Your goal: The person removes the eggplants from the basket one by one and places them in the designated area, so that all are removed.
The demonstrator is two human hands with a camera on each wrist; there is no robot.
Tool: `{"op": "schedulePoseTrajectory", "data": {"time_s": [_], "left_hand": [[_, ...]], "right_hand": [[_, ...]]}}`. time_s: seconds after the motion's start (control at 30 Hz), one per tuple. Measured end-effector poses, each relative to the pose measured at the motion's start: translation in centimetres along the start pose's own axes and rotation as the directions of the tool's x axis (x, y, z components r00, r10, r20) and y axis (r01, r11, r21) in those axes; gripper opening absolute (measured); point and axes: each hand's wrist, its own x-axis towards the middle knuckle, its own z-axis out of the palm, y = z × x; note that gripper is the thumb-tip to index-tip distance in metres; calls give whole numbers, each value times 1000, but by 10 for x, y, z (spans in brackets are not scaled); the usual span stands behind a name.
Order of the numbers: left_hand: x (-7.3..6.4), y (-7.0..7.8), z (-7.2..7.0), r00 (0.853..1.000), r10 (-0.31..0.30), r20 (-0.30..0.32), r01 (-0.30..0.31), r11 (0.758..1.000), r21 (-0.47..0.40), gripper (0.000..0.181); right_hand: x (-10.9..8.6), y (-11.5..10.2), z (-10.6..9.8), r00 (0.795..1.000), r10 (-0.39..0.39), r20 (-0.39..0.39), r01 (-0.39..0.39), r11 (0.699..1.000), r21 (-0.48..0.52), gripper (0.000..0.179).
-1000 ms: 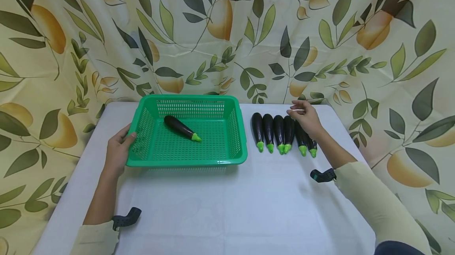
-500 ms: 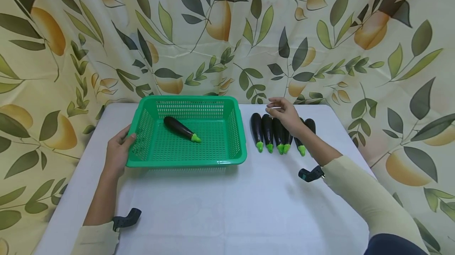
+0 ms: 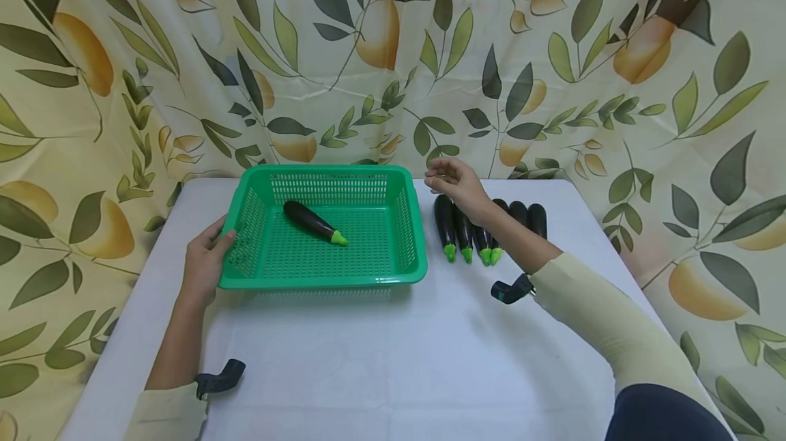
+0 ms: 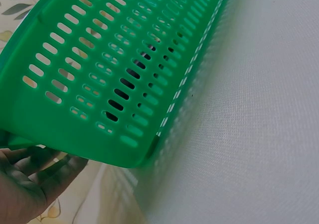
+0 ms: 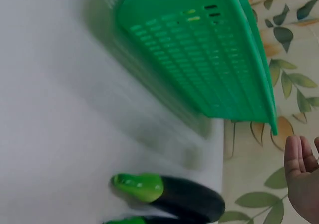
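A green plastic basket (image 3: 322,283) with slotted walls stands at the back left of the table, a single eggplant (image 3: 312,222) lying inside it. My left hand (image 3: 201,265) grips the basket's left rim; in the left wrist view the fingers (image 4: 60,179) curl beneath its edge. Just right of the basket, above the table's back edge, hovers my right hand (image 3: 459,190), loosely bent and holding nothing. Below and to the right of it several eggplants (image 3: 444,226) lie side by side, green stems toward me. The right forearm hides parts of some of them.
A white cloth (image 3: 381,366) covers the table. Behind it hangs a curtain (image 3: 381,120) printed with leaves and fruit. Each wrist carries a small black device, one by the left sleeve (image 3: 166,414) and one by the right.
My right hand has moved left over the row of eggplants to beside the basket's right rim, carrying nothing. The left hand, basket and eggplant inside have stayed put.
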Motion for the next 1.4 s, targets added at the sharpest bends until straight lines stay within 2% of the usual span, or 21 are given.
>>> {"op": "schedulePoseTrajectory", "data": {"time_s": [0.53,0.83,1.13,1.4], "left_hand": [[2,-6,-2,1000,7,8,-7,1000,-13,55],[4,-7,-2,1000,16,2,-16,1000,-3,55],[1,-4,-3,1000,6,5,-6,1000,-15,56],[3,-4,-2,1000,4,8,-4,1000,-8,56]], "right_hand": [[35,-24,51,988,17,153,-9,999,-52,44],[61,-30,73,962,-35,270,69,991,-117,43],[81,-35,102,941,-29,336,78,988,-132,40],[93,-28,123,921,-56,385,132,976,-174,39]]}}
